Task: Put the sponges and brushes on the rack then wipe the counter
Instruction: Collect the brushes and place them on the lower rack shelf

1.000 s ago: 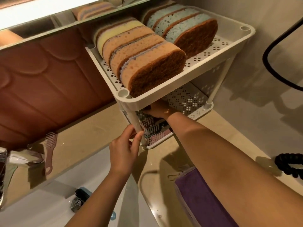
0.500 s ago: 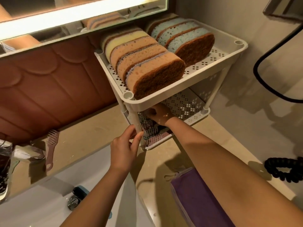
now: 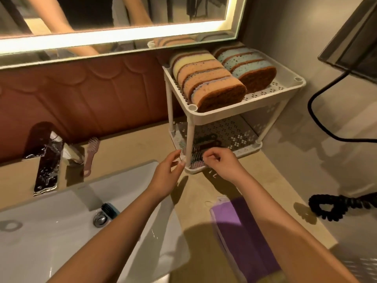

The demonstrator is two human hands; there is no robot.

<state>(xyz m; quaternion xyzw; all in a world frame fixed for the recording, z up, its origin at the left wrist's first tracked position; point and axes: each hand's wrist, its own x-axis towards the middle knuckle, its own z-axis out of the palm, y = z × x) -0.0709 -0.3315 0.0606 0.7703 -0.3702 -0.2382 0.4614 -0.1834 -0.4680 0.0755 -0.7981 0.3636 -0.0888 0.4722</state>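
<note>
Dimly: lower-shelf brushes (image 3: 206, 142) shadowed | left fingers (image 3: 173, 159) at rack post (image 3: 189, 135), grip unclear | right fingers (image 3: 210, 156) curled, empty

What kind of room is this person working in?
Most likely a bathroom: a white sink set in a counter, a faucet behind it, and a lit mirror above.

Sponges (image 3: 214, 82) stand on the top shelf of the rack (image 3: 224, 117). The left hand (image 3: 167, 174) and right hand (image 3: 222, 164) are by its front bottom corner. A pink brush (image 3: 91, 152) lies to its left.
</note>
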